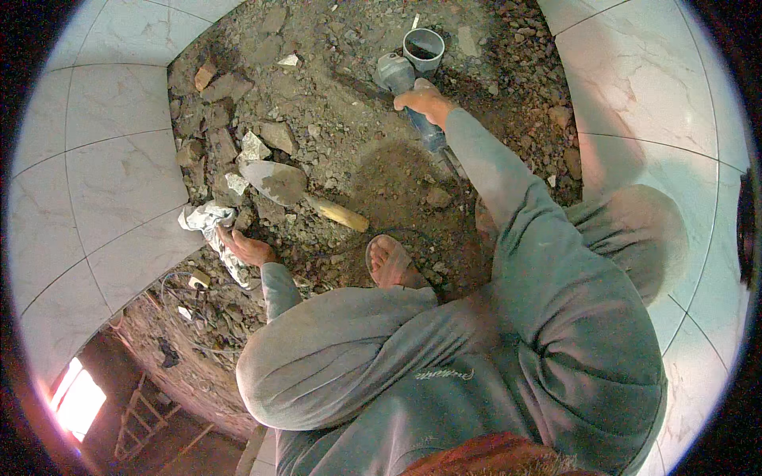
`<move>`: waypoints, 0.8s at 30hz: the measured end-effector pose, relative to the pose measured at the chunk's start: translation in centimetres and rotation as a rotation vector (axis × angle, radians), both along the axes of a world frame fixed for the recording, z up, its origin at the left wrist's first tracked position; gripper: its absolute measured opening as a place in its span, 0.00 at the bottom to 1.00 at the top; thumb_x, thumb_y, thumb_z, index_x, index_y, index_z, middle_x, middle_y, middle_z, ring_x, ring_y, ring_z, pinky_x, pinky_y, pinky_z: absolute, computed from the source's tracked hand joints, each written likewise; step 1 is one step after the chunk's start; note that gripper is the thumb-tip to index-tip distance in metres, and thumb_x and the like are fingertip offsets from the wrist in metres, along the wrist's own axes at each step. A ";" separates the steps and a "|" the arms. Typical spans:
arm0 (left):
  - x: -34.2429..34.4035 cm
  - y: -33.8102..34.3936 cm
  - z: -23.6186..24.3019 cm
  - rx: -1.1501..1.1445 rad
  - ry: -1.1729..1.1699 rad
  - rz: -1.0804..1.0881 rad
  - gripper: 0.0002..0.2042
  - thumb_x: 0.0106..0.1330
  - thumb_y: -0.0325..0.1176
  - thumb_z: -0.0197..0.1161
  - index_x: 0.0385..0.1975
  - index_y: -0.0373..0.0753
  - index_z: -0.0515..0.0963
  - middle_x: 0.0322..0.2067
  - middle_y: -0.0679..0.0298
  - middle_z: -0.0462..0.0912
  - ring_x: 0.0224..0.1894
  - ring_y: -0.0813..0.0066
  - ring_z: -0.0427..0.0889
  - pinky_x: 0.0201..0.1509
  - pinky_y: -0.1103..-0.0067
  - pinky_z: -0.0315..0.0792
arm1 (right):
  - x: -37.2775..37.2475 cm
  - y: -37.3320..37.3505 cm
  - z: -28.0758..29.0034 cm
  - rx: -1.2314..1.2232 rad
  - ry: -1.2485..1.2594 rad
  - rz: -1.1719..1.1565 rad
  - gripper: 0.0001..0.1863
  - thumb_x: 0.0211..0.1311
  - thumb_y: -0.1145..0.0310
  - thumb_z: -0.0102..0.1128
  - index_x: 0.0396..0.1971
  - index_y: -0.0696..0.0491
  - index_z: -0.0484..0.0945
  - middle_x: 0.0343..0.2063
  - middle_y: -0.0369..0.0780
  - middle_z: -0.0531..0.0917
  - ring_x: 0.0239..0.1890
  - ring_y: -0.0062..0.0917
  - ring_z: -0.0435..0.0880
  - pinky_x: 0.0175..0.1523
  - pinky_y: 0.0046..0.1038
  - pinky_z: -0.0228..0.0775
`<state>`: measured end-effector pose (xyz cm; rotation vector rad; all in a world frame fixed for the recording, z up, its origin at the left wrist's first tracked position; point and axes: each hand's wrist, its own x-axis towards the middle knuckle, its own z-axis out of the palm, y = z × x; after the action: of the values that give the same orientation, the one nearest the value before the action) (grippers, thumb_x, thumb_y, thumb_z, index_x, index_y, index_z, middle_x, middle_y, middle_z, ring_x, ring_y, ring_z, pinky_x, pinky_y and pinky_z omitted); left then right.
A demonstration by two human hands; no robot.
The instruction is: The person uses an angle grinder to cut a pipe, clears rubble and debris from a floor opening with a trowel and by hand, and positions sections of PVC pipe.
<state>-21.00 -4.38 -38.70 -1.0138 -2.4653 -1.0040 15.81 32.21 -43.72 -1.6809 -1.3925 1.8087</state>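
Note:
My right hand (426, 101) is wrapped round the blue body of an angle grinder (429, 133), with its grey head pointing away from me. Just beyond the grinder, close to its head, a grey round plastic pot or pipe end (411, 42) stands in the dirt, dark inside. On the left, my left hand (248, 247) is closed on a crumpled white cloth (208, 216) near the tile edge. Between the hands lies a trowel (275, 182), its blade dusty and its yellowish handle (343, 214) toward my foot.
Broken stones and tile chips (254, 147) litter the rough dirt (333, 103). Pale wall tiles stand at left (119, 166) and right (643, 95). A cord (452, 165) trails from the grinder. A plug (198, 279) lies at lower left, and a wooden ladder (143, 416) shows below.

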 end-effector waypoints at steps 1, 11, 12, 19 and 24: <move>0.2 0.2 0.2 -0.036 -0.031 0.026 0.22 0.76 0.37 0.38 0.59 0.28 0.71 0.66 0.47 0.69 0.69 0.49 0.66 0.71 0.63 0.59 | 0.4 0.0 -0.2 0.019 0.015 0.029 0.26 0.30 0.64 0.74 0.31 0.60 0.75 0.30 0.42 0.78 0.33 0.31 0.76 0.35 0.38 0.69; -0.7 -0.7 0.1 -0.065 -0.058 0.010 0.27 0.75 0.43 0.36 0.63 0.29 0.69 0.66 0.46 0.68 0.70 0.49 0.62 0.75 0.61 0.54 | 1.6 -0.5 1.2 0.105 -0.133 0.212 0.31 0.36 0.59 0.72 0.39 0.63 0.72 0.33 0.45 0.75 0.35 0.33 0.73 0.38 0.37 0.67; -0.4 -0.3 0.4 -0.031 -0.084 0.022 0.28 0.74 0.43 0.38 0.64 0.28 0.69 0.66 0.45 0.69 0.70 0.49 0.64 0.74 0.62 0.55 | 1.9 -0.5 1.1 0.106 -0.137 0.202 0.31 0.36 0.59 0.72 0.39 0.63 0.72 0.33 0.45 0.75 0.35 0.33 0.73 0.38 0.37 0.67; -1.2 -1.3 -0.3 0.009 -0.099 0.049 0.28 0.73 0.44 0.39 0.64 0.28 0.69 0.65 0.46 0.69 0.69 0.50 0.65 0.74 0.63 0.55 | 1.8 -0.8 1.6 0.192 -0.320 0.289 0.29 0.39 0.57 0.71 0.37 0.64 0.73 0.35 0.49 0.79 0.39 0.37 0.78 0.42 0.40 0.69; -1.2 -1.1 -0.7 -0.045 -0.028 0.022 0.29 0.74 0.45 0.38 0.64 0.29 0.69 0.66 0.46 0.69 0.69 0.49 0.65 0.74 0.63 0.56 | 2.6 -0.9 1.6 0.157 -0.410 0.344 0.38 0.38 0.53 0.72 0.49 0.61 0.74 0.49 0.53 0.82 0.54 0.47 0.81 0.59 0.43 0.70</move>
<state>-22.20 -5.49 -39.41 -0.9912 -2.5267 -0.9665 18.44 31.32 -42.15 -1.8904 -2.0458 1.5082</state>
